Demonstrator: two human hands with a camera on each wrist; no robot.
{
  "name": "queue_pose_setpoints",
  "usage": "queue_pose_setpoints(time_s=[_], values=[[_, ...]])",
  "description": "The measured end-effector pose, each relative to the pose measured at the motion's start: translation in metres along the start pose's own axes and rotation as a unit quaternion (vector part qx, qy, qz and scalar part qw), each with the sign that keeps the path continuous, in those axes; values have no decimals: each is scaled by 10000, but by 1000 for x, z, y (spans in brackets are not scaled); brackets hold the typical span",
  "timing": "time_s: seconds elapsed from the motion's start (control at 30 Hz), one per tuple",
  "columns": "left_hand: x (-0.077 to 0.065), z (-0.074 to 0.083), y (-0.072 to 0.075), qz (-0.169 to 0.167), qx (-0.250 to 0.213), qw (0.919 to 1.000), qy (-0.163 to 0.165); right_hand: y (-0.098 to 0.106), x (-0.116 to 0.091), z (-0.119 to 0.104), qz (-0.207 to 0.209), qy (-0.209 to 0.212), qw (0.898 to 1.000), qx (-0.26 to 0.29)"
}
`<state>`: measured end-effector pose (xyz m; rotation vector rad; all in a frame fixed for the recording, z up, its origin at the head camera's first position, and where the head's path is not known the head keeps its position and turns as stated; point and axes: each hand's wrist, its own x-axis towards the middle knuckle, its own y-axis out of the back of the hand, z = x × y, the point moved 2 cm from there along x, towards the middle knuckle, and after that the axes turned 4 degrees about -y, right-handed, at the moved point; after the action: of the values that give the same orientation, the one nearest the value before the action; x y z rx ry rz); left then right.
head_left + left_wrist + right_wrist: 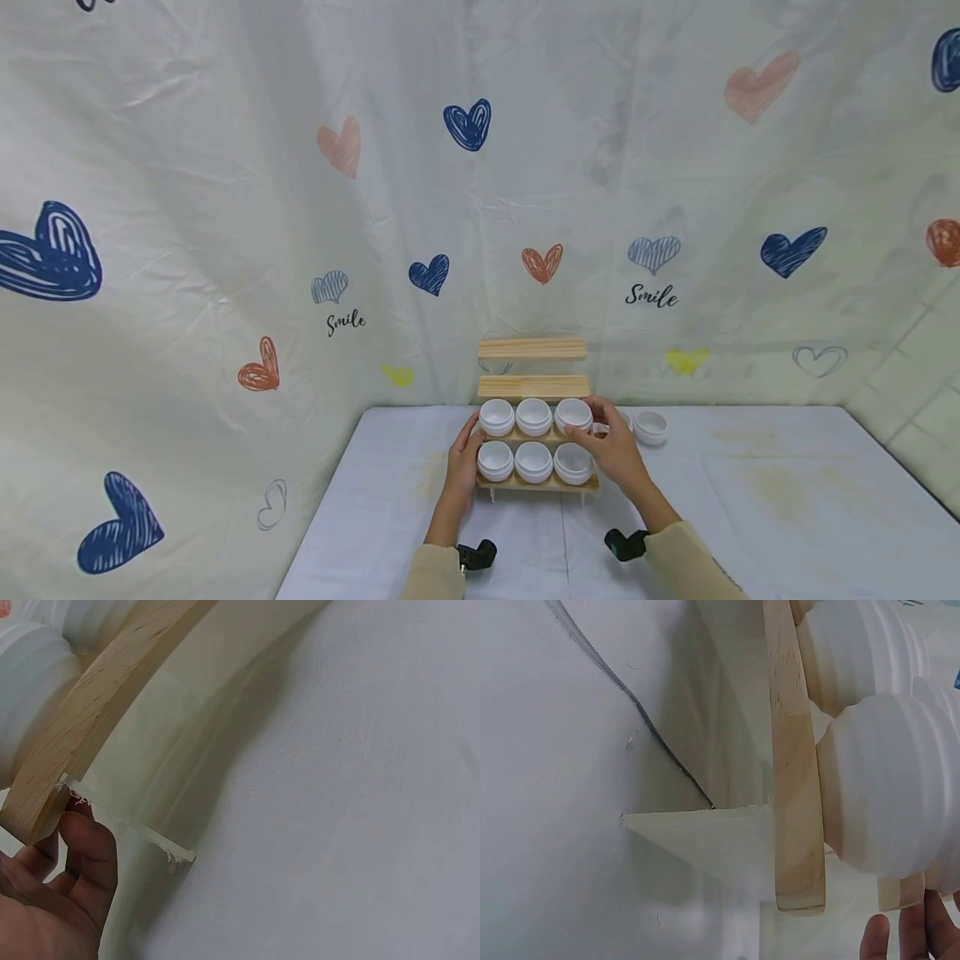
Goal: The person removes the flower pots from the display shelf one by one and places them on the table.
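Observation:
A stepped wooden display rack (532, 386) stands on the table, with three small white bowls on each of its two lower shelves. My left hand (460, 458) grips the rack's left side; in the left wrist view its fingers (90, 851) curl at the end of a wooden shelf (105, 690). At the right end of the second shelf, my right hand (611, 442) holds a white bowl (573, 415), thumb in front and fingers behind. Its fingertips (876, 934) show below the bowls in the right wrist view.
More white bowls, one of them plainly visible (651, 427), stand on the table right of the rack, partly behind my right hand. A white cloth covers the table (750, 517). Behind it hangs a curtain (570, 183) printed with hearts. The rack's two upper shelves hold nothing.

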<state>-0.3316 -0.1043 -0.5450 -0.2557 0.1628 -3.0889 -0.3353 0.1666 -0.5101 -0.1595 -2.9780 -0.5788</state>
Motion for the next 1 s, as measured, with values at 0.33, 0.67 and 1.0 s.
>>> queue_pose_setpoints(time_s=[0.33, 0.67, 1.0], values=[[-1, 0, -1, 11, -29, 10000, 0, -1, -1, 2, 86, 65, 9999, 46], [15, -30, 0, 206, 100, 9997, -33, -1, -4, 6, 168, 110, 9994, 278], [17, -33, 1, 225, 220, 9995, 6, -2, -6, 8, 92, 45, 9980, 627]])
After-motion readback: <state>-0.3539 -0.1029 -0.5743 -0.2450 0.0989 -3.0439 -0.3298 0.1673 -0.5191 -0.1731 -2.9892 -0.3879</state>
